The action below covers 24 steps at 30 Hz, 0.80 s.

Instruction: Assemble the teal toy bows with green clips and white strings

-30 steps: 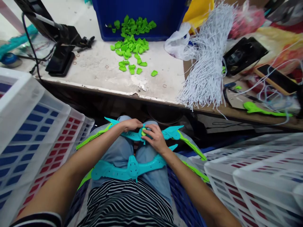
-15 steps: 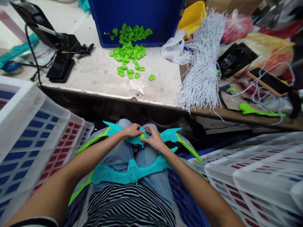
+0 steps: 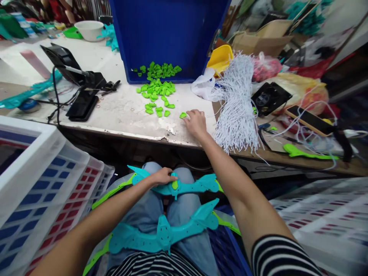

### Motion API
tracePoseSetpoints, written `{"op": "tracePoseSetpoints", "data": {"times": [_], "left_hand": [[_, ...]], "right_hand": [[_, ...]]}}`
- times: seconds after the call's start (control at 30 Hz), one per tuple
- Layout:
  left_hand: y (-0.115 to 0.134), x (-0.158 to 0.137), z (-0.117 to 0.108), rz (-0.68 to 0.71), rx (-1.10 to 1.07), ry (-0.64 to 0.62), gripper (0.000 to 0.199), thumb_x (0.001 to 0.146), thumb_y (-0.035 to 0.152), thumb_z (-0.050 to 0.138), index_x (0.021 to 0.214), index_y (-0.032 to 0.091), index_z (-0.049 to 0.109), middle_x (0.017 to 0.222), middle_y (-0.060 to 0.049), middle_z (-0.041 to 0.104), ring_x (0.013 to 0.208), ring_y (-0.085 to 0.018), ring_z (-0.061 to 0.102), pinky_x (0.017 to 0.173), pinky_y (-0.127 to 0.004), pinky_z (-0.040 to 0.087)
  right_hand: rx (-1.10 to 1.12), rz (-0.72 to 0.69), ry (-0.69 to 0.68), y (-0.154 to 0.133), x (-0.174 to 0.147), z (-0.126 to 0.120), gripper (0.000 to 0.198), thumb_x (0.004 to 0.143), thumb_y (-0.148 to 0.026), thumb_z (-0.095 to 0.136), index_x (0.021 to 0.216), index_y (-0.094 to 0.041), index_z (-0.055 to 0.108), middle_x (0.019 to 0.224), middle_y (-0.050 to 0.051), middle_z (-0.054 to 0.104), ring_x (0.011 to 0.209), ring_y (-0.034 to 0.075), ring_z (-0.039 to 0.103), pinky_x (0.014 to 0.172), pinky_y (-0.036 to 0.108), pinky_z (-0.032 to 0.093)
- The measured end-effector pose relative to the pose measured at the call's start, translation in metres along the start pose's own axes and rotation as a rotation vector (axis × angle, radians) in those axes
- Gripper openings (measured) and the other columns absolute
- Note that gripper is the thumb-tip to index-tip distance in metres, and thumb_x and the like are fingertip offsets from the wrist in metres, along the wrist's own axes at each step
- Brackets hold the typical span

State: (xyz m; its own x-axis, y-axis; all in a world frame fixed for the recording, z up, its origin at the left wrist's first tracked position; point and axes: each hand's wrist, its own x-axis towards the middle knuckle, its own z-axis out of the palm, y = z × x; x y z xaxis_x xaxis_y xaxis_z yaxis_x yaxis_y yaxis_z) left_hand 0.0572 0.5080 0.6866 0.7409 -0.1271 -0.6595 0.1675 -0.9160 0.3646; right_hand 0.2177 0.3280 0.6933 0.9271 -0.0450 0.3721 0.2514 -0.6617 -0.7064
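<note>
Across my thighs lies a turquoise winged plastic part [image 3: 189,187] with lime-green arms at its ends. My left hand [image 3: 164,176] grips it near the middle, beside a small green piece [image 3: 174,184] seated on its centre. A second turquoise winged part [image 3: 140,238] rests closer to my body, untouched. My right hand [image 3: 196,122] is stretched out over the table edge, its fingers apart and curved down. Its thumb and index tips are right at a loose lime-green piece [image 3: 183,115]; whether they touch it is hard to tell.
Several green pieces [image 3: 156,89] spill from a tipped blue bin [image 3: 172,34] onto the white table [image 3: 120,119]. A bundle of white cords [image 3: 237,103] lies to the right. Phones and a black stand [image 3: 64,63] are at left. White crates [image 3: 54,134] flank me.
My right hand has left the turquoise part and moved up to the lone green piece on the table. My left hand stays on the part. The view has tilted upward.
</note>
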Motion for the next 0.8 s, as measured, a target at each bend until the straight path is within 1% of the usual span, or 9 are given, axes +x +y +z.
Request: {"op": "tracePoseSetpoints", "data": {"times": [0.1,0.17,0.23,0.3,0.4,0.5,0.6,0.7,0.8], "left_hand": [[0.003,-0.005,0.002,0.027,0.056,0.055,0.038,0.081,0.034,0.058,0.109,0.008,0.062,0.093,-0.009,0.064,0.082,-0.020,0.058,0.073,-0.030,0.046],[0.002,-0.017,0.009,0.160,0.192,0.199,0.043,0.084,0.031,0.056,0.122,0.010,0.056,0.112,-0.014,0.062,0.102,-0.024,0.056,0.090,-0.036,0.044],[0.000,-0.033,0.021,0.329,0.392,0.313,0.048,0.083,0.032,0.058,0.128,0.015,0.051,0.130,-0.017,0.053,0.119,-0.028,0.048,0.100,-0.043,0.039],[-0.004,-0.048,0.036,0.394,0.586,0.308,0.058,0.079,0.032,0.064,0.132,0.016,0.047,0.143,-0.018,0.041,0.129,-0.033,0.039,0.103,-0.047,0.036],[-0.004,-0.057,0.048,0.301,0.777,0.225,0.067,0.079,0.019,0.060,0.141,0.014,0.035,0.151,-0.022,0.028,0.124,-0.035,0.046,0.096,-0.048,0.040],[0.007,-0.050,0.033,0.263,0.738,0.111,0.061,0.079,0.016,0.057,0.137,0.011,0.039,0.142,-0.023,0.042,0.107,-0.031,0.058,0.086,-0.040,0.044],[0.023,-0.035,0.001,0.265,0.614,-0.029,0.046,0.074,0.030,0.067,0.115,0.010,0.059,0.108,-0.017,0.065,0.092,-0.029,0.062,0.074,-0.032,0.044],[0.031,-0.017,-0.028,0.231,0.493,-0.156,0.029,0.072,0.040,0.068,0.085,0.014,0.067,0.076,-0.005,0.066,0.073,-0.020,0.060,0.062,-0.025,0.039],[0.026,-0.001,-0.040,0.166,0.248,-0.235,0.031,0.069,0.044,0.068,0.075,0.014,0.066,0.067,0.001,0.061,0.067,-0.015,0.054,0.059,-0.022,0.036]], "right_hand": [[-0.033,-0.024,-0.079,0.006,0.031,0.017,0.022,0.083,-0.022,0.060,0.102,-0.018,0.069,0.111,0.012,0.063,0.101,0.027,0.048,0.089,0.042,0.042],[-0.033,-0.070,-0.129,0.009,0.034,0.024,0.018,0.083,-0.020,0.056,0.092,-0.020,0.071,0.097,0.011,0.063,0.095,0.026,0.051,0.087,0.041,0.044],[0.004,-0.122,-0.158,0.010,0.029,0.024,0.021,0.083,-0.020,0.053,0.094,-0.019,0.071,0.095,0.011,0.060,0.091,0.026,0.053,0.085,0.040,0.045],[0.076,-0.140,-0.161,0.009,0.016,0.019,0.026,0.084,-0.025,0.052,0.102,-0.020,0.070,0.098,0.011,0.058,0.088,0.024,0.055,0.084,0.038,0.045],[0.170,-0.156,-0.133,0.004,-0.012,0.011,0.028,0.086,-0.032,0.050,0.106,-0.021,0.068,0.094,0.009,0.059,0.085,0.022,0.056,0.082,0.035,0.044],[0.226,-0.200,-0.059,0.000,-0.040,0.005,0.021,0.084,-0.033,0.055,0.095,-0.021,0.067,0.087,0.007,0.064,0.087,0.023,0.055,0.084,0.036,0.041],[0.227,-0.186,-0.038,0.002,-0.058,0.003,0.011,0.078,-0.031,0.062,0.081,-0.020,0.063,0.089,0.006,0.067,0.092,0.026,0.054,0.085,0.039,0.039],[0.227,-0.181,-0.066,0.004,-0.062,-0.003,0.007,0.075,-0.026,0.065,0.078,-0.020,0.061,0.093,0.007,0.069,0.097,0.027,0.054,0.085,0.041,0.038],[0.253,-0.232,-0.069,0.002,-0.072,-0.015,0.008,0.077,-0.026,0.065,0.078,-0.019,0.061,0.092,0.008,0.069,0.097,0.027,0.054,0.086,0.041,0.039]]}}
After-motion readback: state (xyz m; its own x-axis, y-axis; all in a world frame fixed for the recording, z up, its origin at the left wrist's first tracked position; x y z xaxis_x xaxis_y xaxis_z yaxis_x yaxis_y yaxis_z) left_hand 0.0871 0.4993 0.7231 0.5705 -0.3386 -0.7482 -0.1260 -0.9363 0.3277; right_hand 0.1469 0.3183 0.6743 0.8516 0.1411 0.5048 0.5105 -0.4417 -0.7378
